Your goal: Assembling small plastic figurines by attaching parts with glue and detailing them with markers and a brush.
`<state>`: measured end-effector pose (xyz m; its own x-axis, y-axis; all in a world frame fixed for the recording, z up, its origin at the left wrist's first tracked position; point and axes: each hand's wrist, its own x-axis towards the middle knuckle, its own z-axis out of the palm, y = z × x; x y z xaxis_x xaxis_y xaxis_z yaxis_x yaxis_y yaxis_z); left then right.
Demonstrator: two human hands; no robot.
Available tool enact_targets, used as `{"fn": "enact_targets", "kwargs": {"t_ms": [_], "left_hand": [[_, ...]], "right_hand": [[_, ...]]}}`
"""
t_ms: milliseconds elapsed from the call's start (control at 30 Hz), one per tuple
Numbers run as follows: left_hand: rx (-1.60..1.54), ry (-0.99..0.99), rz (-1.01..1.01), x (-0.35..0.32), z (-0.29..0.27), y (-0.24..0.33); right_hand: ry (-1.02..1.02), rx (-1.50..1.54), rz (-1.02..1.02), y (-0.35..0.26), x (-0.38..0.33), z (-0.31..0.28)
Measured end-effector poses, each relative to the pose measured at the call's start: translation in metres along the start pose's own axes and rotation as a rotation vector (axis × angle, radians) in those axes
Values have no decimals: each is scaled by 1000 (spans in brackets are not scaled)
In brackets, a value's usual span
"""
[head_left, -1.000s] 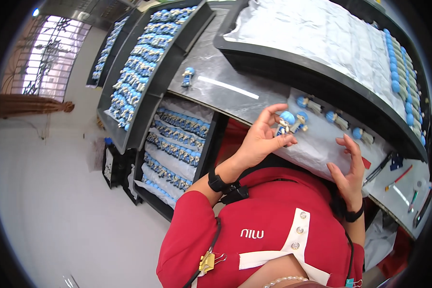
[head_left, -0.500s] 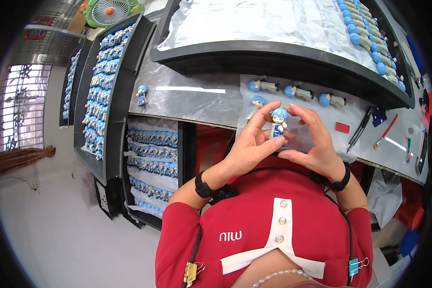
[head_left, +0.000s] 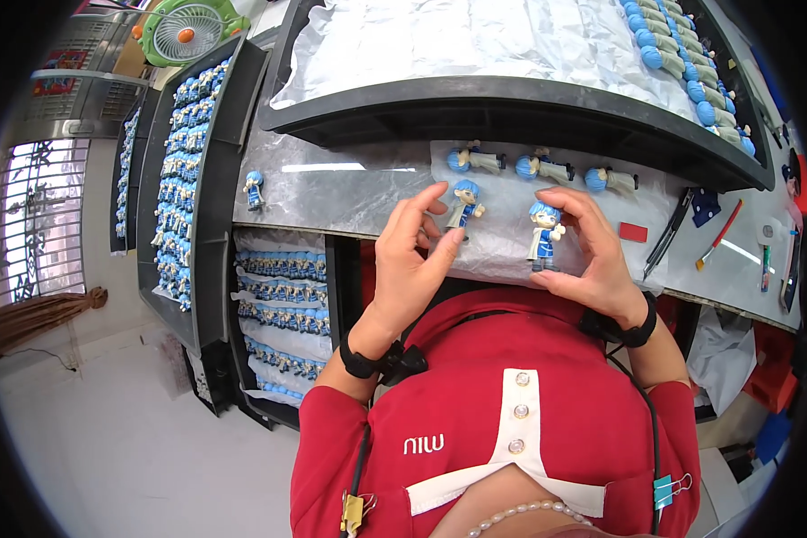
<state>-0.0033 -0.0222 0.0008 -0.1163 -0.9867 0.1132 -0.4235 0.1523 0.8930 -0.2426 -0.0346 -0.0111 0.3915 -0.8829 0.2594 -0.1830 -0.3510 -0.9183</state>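
My right hand [head_left: 594, 244] grips a small figurine [head_left: 545, 238] with blue hair, a white cape and a blue outfit, fingers by its head and thumb by its feet. It faces up over the white paper [head_left: 493, 255]. Curved and apart, the fingers of my left hand [head_left: 412, 255] are beside a second blue-haired figurine [head_left: 464, 204] lying on the paper; whether the fingertips touch it is unclear. Behind them, three more figurines lie on their sides in a row, among them a middle figurine [head_left: 544, 167].
A black tray [head_left: 511, 117] lined with white sheet spans the back, with rows of figurines at its right. Left stand trays [head_left: 208, 188] full of figurines and a lone figurine [head_left: 255, 190]. At right lie a red block [head_left: 633, 232], tweezers [head_left: 669, 235] and a brush [head_left: 719, 235].
My left hand has let go of the figurine and moved left to the one on the paper. The held figurine is now in my right hand alone, slightly lower.
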Motion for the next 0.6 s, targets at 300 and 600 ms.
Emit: {"fn": "enact_targets", "kwargs": {"t_ms": [300,600], "left_hand": [[38,-39,-68,7,16,3],[-262,-125,-136,1,10,15]], "right_hand": [[16,256,73,6,-3,6],[-102,196,66,5,-4,-3]]}}
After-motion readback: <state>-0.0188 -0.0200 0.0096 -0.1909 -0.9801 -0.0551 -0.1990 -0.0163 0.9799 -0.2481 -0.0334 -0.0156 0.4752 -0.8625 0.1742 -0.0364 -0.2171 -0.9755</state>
